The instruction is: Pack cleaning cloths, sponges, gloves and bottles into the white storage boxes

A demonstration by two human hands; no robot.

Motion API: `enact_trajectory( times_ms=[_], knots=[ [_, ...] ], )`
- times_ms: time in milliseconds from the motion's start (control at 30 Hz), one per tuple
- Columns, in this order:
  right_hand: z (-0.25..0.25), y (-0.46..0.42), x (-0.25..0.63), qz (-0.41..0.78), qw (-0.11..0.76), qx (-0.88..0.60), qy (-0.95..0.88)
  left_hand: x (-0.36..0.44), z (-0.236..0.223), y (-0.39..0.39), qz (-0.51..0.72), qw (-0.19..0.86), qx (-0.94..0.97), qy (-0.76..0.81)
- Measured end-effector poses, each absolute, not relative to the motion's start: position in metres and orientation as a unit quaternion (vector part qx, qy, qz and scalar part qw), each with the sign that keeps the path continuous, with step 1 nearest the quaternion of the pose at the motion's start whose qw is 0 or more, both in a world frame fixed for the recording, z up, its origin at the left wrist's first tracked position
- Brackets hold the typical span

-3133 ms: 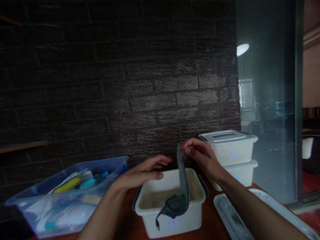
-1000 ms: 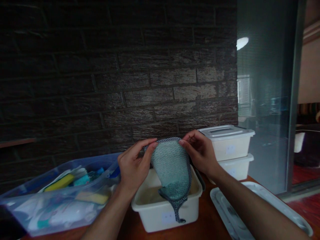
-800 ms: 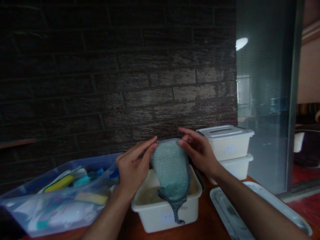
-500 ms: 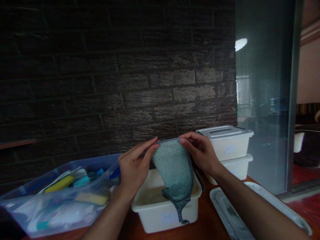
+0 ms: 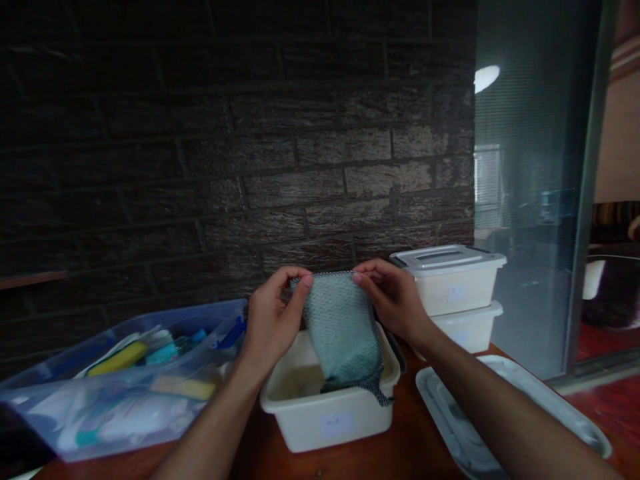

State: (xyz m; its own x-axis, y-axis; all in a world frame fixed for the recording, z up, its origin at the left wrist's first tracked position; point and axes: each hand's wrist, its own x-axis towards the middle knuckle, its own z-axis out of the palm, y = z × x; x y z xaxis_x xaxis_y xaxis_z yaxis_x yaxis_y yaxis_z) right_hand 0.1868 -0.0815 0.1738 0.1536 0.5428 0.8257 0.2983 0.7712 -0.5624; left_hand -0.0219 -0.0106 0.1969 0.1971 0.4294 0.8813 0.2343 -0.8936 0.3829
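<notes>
Directly above the open cream-white plastic bin (image 5: 333, 425), a pale green textured cloth (image 5: 342, 327) hangs from two hands. Surface dimpled, almost scaly; dark-and-white patterned edging (image 5: 375, 333) along the top and down the right side. Upper edge drawn nearly straight between the pinches. Lower part darker, bunched, dipping to the bin's mouth; a dark tapering end drapes over the near rim, towards the right.

Left hand (image 5: 275, 320): narrow pinch, thumb against fingers, on the cloth's upper left corner. Right hand (image 5: 395, 297): similar narrow pinch at the upper right corner.

Bin itself: pale label on its near wall, interior partly hidden by the cloth. Left of it, a larger translucent blue plastic tub (image 5: 150, 393), well filled: a yellow piece (image 5: 119, 358), turquoise packaging (image 5: 163, 353), and, seen through the wall, a white-and-teal item (image 5: 125, 419) and a pale yellow block (image 5: 185, 387). Behind and right of the bin, two stacked white lidded boxes (image 5: 453, 293), contents not visible; the upper one labelled. Right of the bin, a loose light-grey plastic lid (image 5: 545, 393) lies on the reddish-brown table (image 5: 320, 467), partly covered by the right forearm.
</notes>
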Motion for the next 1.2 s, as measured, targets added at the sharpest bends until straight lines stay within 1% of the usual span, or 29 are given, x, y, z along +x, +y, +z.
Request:
enact_trajectory(
  times_ms=[133, 200, 267, 333, 433, 667, 800, 1000, 1067, 1200],
  knots=[
    [0.172, -0.085, 0.180, 0.065, 0.661, -0.326, -0.673, -0.025, 0.202, -0.026, 0.536, -0.007, 0.819, 0.205],
    [0.172, -0.090, 0.175, 0.043, 0.633, -0.321, -0.703, -0.025, 0.203, -0.035, 0.506, -0.024, 0.842, 0.187],
    [0.171, -0.095, 0.170, 0.025, 0.605, -0.313, -0.732, -0.025, 0.203, -0.041, 0.480, -0.001, 0.860, 0.173],
    [0.171, -0.098, 0.167, 0.009, 0.584, -0.314, -0.748, -0.027, 0.202, -0.043, 0.460, 0.044, 0.872, 0.165],
    [0.169, -0.098, 0.164, -0.005, 0.580, -0.327, -0.746, -0.033, 0.202, -0.040, 0.437, 0.091, 0.877, 0.177],
    [0.169, -0.097, 0.162, 0.008, 0.580, -0.342, -0.739, -0.039, 0.205, -0.035, 0.432, 0.103, 0.877, 0.184],
    [0.171, -0.098, 0.166, 0.041, 0.559, -0.370, -0.740, -0.039, 0.207, -0.039, 0.473, 0.075, 0.856, 0.196],
    [0.165, -0.083, 0.183, 0.104, 0.449, -0.448, -0.766, -0.054, 0.218, -0.022, 0.585, 0.053, 0.776, 0.231],
    [0.163, -0.078, 0.189, 0.140, 0.448, -0.439, -0.766, -0.062, 0.222, -0.010, 0.623, 0.062, 0.744, 0.234],
    [0.166, -0.077, 0.197, 0.225, 0.475, -0.396, -0.753, -0.080, 0.227, 0.017, 0.698, 0.073, 0.670, 0.242]
  ],
)
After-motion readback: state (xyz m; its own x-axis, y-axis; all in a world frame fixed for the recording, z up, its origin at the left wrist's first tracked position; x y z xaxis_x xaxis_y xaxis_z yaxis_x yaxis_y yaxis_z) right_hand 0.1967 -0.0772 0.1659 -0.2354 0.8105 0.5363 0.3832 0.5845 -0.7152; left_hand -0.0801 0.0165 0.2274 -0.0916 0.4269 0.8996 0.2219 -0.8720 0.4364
